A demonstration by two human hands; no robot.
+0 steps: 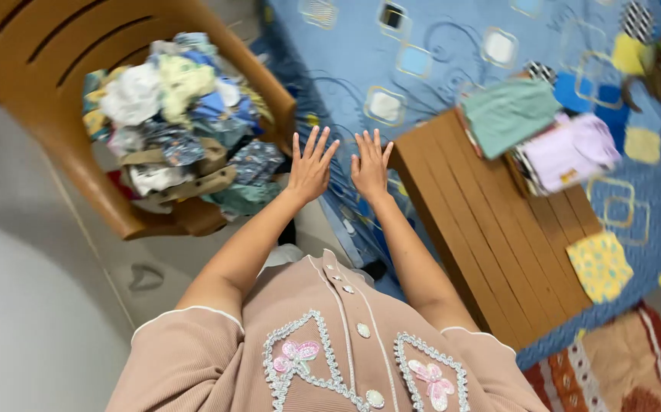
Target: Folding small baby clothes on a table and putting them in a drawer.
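My left hand (311,164) and my right hand (370,164) are stretched out side by side, palms down, fingers spread, holding nothing. They hover between a brown plastic chair (63,145) on the left and a wooden board (491,236) on the right. The chair holds a heap of crumpled clothes (178,122); my left hand is just right of this heap, near the chair's arm. My right hand is close to the board's near corner. Below both hands lies a blue patterned bedsheet (361,61).
Folded green (507,114) and lilac (571,149) garments rest at the board's far end. A yellow dotted cloth (600,265) lies at its right edge. More coloured cloths sit at the top right. A patterned rug (620,366) is at bottom right, with grey floor (25,320) on the left.
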